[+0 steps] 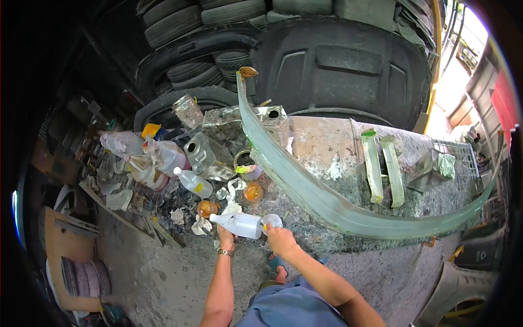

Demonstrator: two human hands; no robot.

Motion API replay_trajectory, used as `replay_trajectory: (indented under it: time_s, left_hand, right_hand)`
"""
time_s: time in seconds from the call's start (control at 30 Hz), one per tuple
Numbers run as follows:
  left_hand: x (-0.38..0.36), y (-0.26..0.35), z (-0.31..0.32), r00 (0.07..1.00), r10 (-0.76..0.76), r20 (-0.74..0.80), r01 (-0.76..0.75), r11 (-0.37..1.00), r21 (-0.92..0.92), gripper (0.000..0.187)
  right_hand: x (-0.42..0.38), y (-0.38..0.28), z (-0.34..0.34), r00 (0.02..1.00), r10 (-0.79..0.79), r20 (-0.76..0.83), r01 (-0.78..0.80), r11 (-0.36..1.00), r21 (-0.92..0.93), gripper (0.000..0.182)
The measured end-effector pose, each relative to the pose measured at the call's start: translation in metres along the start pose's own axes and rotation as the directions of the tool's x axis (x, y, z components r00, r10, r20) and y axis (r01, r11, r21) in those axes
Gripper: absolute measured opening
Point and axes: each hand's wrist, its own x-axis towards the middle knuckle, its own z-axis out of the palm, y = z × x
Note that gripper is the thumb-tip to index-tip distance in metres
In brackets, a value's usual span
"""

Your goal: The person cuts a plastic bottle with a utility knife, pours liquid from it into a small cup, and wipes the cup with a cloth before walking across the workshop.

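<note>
My left hand (225, 237) is closed round a translucent white plastic bottle (243, 225) near its neck. The bottle lies almost level, neck to the left. At its base end, my right hand (282, 240) grips a small clear plastic cup (272, 220), which overlaps the bottle's end in this view. Just beyond them, two round containers with orange contents, one at the left (207, 208) and one at the right (253, 192), stand among crumpled white paper (233, 208). A second white bottle (194, 183) with a yellow label leans farther back.
A long curved pale-green fibreglass piece (327, 204) spans the stained workbench (321, 139). Two narrow moulded strips (372, 169) lie behind it. Metal cans (205, 152) and large plastic jugs (166, 155) crowd the left side. Behind stand a black panel (348, 76) and stacked tyres (174, 24).
</note>
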Motion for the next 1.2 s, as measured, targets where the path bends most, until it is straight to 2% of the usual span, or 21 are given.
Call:
replay_trajectory:
  time_s: [0.17,0.23,0.37,0.43,0.63,0.73,0.83,1.2]
  left_hand:
    - [0.003,-0.005,-0.005,1.000,0.011,0.018,-0.011,1.000,-0.013,0.017]
    - [-0.003,0.000,0.001,1.000,-0.016,-0.023,0.015,0.999,-0.031,0.018]
    - [-0.007,0.003,0.006,1.000,-0.001,-0.031,0.000,0.999,-0.053,0.018]
    - [-0.006,0.002,0.004,0.999,-0.002,0.044,0.006,0.994,-0.107,0.017]
    - [-0.007,0.003,0.007,0.999,0.007,0.035,-0.004,0.996,-0.087,0.017]
    - [-0.006,0.001,0.009,0.999,-0.009,-0.035,0.007,0.998,-0.061,0.017]
    - [-0.009,0.004,0.013,0.999,-0.007,-0.043,0.005,0.999,-0.054,0.016]
    - [-0.008,0.002,0.010,0.998,-0.048,-0.033,0.043,0.992,-0.116,0.018]
  right_hand:
    - [0.004,-0.005,0.000,1.000,0.000,0.019,0.000,1.000,-0.006,0.028]
    - [0.005,-0.002,0.005,1.000,-0.002,-0.023,0.001,1.000,-0.010,0.027]
    - [0.007,0.002,0.008,1.000,0.018,-0.004,-0.018,1.000,0.006,0.026]
    - [0.008,0.005,0.009,1.000,0.029,-0.004,-0.029,0.999,0.026,0.026]
    - [-0.001,0.015,0.006,1.000,0.008,-0.016,-0.007,0.997,0.077,0.031]
    - [-0.013,0.018,0.000,0.999,0.047,0.027,-0.049,0.997,0.061,0.031]
    - [-0.020,0.025,0.006,0.999,0.005,-0.032,-0.003,0.999,0.044,0.029]
    - [-0.013,0.013,0.011,0.999,0.025,-0.033,-0.025,1.000,-0.015,0.025]
